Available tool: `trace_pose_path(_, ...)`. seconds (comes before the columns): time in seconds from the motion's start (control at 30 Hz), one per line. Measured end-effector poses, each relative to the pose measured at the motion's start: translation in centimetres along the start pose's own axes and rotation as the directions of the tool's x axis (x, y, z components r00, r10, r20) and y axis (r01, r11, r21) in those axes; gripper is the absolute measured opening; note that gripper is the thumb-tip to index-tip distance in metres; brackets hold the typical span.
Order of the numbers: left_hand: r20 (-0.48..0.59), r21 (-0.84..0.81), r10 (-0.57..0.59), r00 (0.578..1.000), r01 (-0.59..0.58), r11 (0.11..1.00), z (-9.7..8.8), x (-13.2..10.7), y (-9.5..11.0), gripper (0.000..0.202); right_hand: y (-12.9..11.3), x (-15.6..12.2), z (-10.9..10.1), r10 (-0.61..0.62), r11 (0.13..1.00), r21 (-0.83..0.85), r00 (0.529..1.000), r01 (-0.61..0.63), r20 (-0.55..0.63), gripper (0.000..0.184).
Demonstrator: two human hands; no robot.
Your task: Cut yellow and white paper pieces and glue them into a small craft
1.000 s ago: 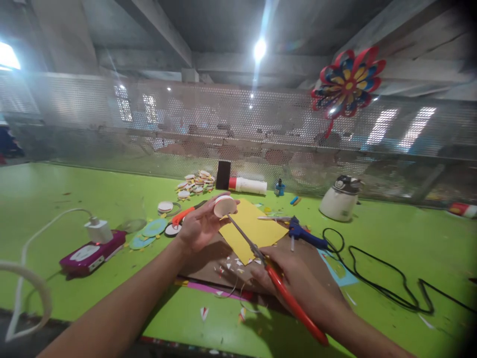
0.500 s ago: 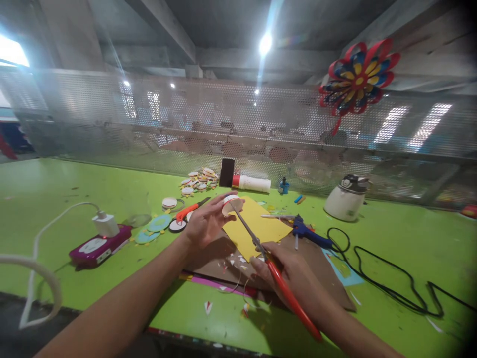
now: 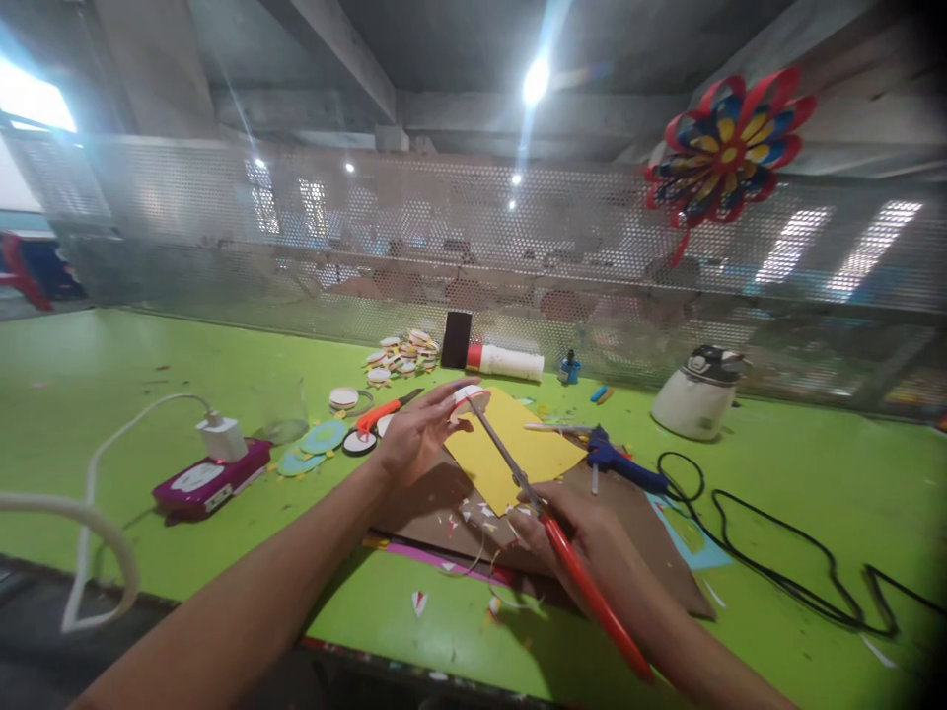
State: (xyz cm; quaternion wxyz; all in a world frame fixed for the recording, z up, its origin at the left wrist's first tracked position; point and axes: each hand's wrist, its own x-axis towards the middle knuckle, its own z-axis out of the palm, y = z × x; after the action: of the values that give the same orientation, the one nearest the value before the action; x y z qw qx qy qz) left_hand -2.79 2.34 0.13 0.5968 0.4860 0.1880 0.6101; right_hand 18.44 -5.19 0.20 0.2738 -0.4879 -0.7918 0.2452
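Observation:
My left hand (image 3: pixel 419 434) is closed on a small round white paper piece with a red edge (image 3: pixel 469 398), held up above the board. My right hand (image 3: pixel 573 523) grips red-handled scissors (image 3: pixel 562 542), whose blades point up and left, their tips at the paper piece. Below both hands lies a yellow paper sheet (image 3: pixel 510 449) on a brown board (image 3: pixel 628 537) strewn with small paper scraps. Left of my left hand are orange-handled scissors (image 3: pixel 370 419) and light blue paper discs (image 3: pixel 324 437).
A blue glue gun (image 3: pixel 618 461) with a black cord lies at right, near a white pot-like container (image 3: pixel 693 399). A purple power strip (image 3: pixel 213 480) with a white charger stands at left. Several finished-looking round paper pieces (image 3: pixel 406 353) are piled behind, beside a phone (image 3: pixel 457 339).
The whole view has shifted slightly, so things appear a little further right. Both hands keep their holds, with the scissor tips still at the paper piece.

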Motion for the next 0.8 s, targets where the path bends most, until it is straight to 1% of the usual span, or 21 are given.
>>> trace_pose_path(0.13, -0.002, 0.000, -0.002, 1.000, 0.002, 1.000, -0.09, 0.11, -0.17, 0.033, 0.04, -0.08, 0.12, 0.001, 1.000, 0.003, 1.000, -0.001, -0.013, 0.035)
trace_pose_path(0.23, 0.007, 0.007, 0.005, 1.000, -0.005, 1.000, -0.09, 0.14, -0.22, 0.031, 0.09, -0.14, 0.23, 0.025, 1.000, 0.018, 1.000, -0.025, 0.003, 0.032)
trace_pose_path(0.53, 0.028, 0.010, 0.027, 0.999, -0.027, 1.000, -0.28, 0.26, -0.56, 0.030, 0.10, -0.16, 0.58, 0.037, 0.999, 0.034, 0.999, -0.037, -0.013, 0.036)
trace_pose_path(0.6, 0.018, 0.006, 0.025, 1.000, -0.025, 1.000, -0.26, 0.33, -0.65, 0.029, 0.14, -0.22, 0.67, 0.047, 0.997, 0.065, 0.999, -0.048, 0.009, 0.037)
trace_pose_path(0.73, 0.006, 0.002, 0.025, 1.000, -0.025, 1.000, -0.37, 0.44, -0.82, 0.027, 0.09, -0.31, 0.84, 0.073, 0.979, 0.185, 0.995, -0.083, 0.064, 0.041)
trace_pose_path(0.8, 0.022, 0.011, 0.029, 0.999, -0.030, 0.999, -0.54, 0.45, -0.89, 0.027, 0.06, -0.33, 0.88, 0.072, 0.976, 0.200, 0.996, -0.082, 0.056, 0.040)
